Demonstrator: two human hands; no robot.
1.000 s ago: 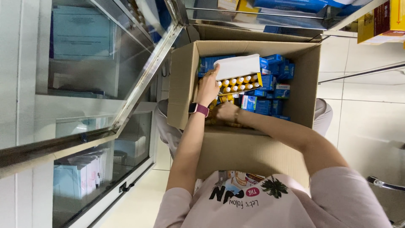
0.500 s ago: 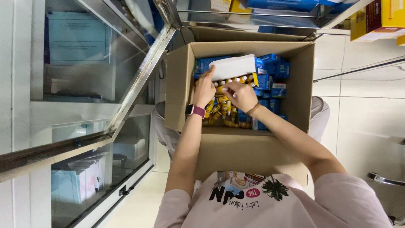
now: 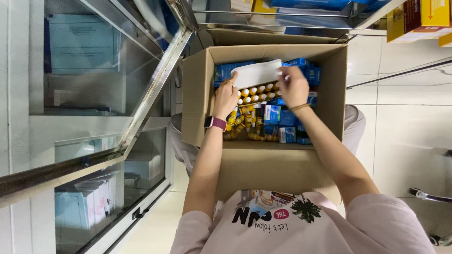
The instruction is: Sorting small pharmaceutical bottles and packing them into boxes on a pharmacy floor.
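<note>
Inside the cardboard box [image 3: 263,164], we are gripping a white tray [image 3: 256,73] of yellow bottles [image 3: 256,90]: left hand [image 3: 226,96] clasping its left end, right hand [image 3: 293,86] pinching the right. Tilting risks bottles spilling onto blue cartons [image 3: 285,117].

A cardboard box [image 3: 263,164] sits on the person's lap. Inside it, small bottles [image 3: 245,124] lie left, small cartons [image 3: 282,124] right, with a tray of bottles [image 3: 256,90] on top between both hands. A glass cabinet [image 3: 94,117] stands left.
</note>
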